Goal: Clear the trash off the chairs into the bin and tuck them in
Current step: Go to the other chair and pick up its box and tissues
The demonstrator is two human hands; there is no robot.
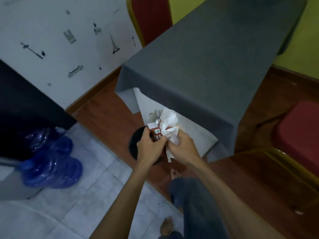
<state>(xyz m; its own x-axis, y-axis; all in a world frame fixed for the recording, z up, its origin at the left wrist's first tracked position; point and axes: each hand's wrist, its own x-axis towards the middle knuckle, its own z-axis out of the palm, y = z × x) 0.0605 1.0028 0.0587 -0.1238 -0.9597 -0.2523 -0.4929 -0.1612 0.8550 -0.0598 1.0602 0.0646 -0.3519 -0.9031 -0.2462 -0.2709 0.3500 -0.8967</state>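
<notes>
Both of my hands are together over a round black bin (133,144) on the floor by the corner of the grey-clothed table (207,62). My left hand (150,146) grips a small brown-and-white carton (154,131). My right hand (183,149) clutches crumpled white tissue paper (170,123), which hangs partly below the hand. Other bits of paper or foil stick up behind the carton. A red chair with a gold frame (296,135) stands at the right, pulled out from the table. Another red chair (150,19) stands at the table's far side.
Blue water jugs (51,163) lie on the pale tiled floor at the left, beside a dark cabinet (25,107). The table stands on a brown wooden platform (103,121). My bare feet and one jeans-clad leg (195,204) are below the hands.
</notes>
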